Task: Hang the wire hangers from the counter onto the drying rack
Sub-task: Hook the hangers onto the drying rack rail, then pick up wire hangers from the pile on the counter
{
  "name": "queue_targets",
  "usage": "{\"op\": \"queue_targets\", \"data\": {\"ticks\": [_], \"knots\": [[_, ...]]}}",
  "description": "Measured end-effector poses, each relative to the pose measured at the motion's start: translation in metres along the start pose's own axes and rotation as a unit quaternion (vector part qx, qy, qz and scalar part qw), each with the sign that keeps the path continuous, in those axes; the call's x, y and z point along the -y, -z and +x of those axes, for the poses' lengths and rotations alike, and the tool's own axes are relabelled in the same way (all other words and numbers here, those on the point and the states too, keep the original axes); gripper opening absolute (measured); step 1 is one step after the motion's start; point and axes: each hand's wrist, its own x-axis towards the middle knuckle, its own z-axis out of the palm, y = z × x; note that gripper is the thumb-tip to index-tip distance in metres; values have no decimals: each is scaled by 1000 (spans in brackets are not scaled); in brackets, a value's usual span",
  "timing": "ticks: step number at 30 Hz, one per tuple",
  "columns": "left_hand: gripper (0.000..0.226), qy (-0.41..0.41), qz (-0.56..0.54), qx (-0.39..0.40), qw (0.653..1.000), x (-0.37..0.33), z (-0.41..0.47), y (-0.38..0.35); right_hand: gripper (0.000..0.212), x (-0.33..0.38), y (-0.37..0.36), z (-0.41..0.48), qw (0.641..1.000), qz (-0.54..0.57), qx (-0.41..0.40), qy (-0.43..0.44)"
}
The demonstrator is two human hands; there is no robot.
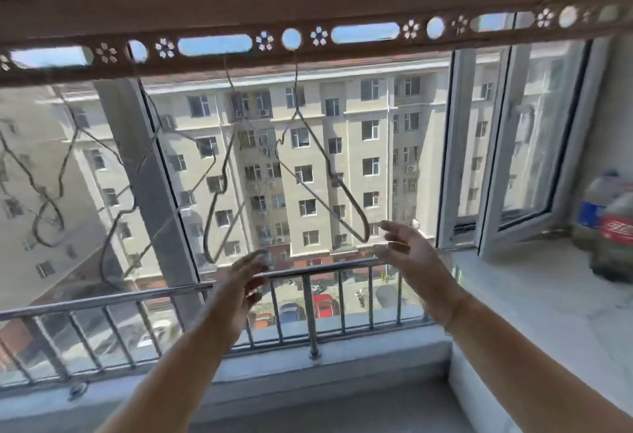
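Observation:
A brown drying rack bar [342, 52] with round and slotted holes runs across the top of the view. Several thin wire hangers hang from its holes in front of the window. The nearest hanger [346, 189] hooks into a round hole and its lower right corner swings just above my right hand. Another hanger [214, 172] hangs to its left, and more hangers [48, 199] dangle at the far left. My left hand [245, 282] and my right hand [407, 254] are both raised below the hangers, fingers loose, holding nothing.
A metal guard rail [308, 299] stands inside the window at sill height. A white marble counter [548, 299] runs along the right, with two plastic bottles [613, 227] at its far end. A window pane [527, 145] beside it is swung open inward.

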Motion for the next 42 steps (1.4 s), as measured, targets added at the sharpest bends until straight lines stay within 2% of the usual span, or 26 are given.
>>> {"op": "queue_targets", "data": {"ticks": [2, 6, 12, 17, 20, 26, 36, 42], "knots": [[37, -15, 105, 45, 993, 30, -7, -16, 68, -25, 11, -12, 997, -71, -24, 7], [55, -16, 181, 115, 977, 66, -15, -54, 75, -62, 39, -37, 984, -169, -54, -3], [49, -5, 222, 218, 950, 120, -15, -118, 73, -95, 102, -76, 967, -193, -148, -82], [62, 16, 240, 294, 925, 150, -26, -189, 70, -121, 169, -114, 942, -201, -224, -148], [56, 27, 237, 337, 911, 167, -34, -234, 68, -135, 211, -136, 926, -178, -277, -184], [47, 62, 221, 385, 894, 196, -44, -329, 60, -166, 301, -181, 881, -158, -373, -246], [40, 109, 227, 458, 853, 265, -73, -485, 57, -221, 438, -280, 810, -111, -467, -338], [35, 132, 226, 531, 806, 310, -122, -581, 53, -234, 496, -360, 727, -96, -561, -384]]}}
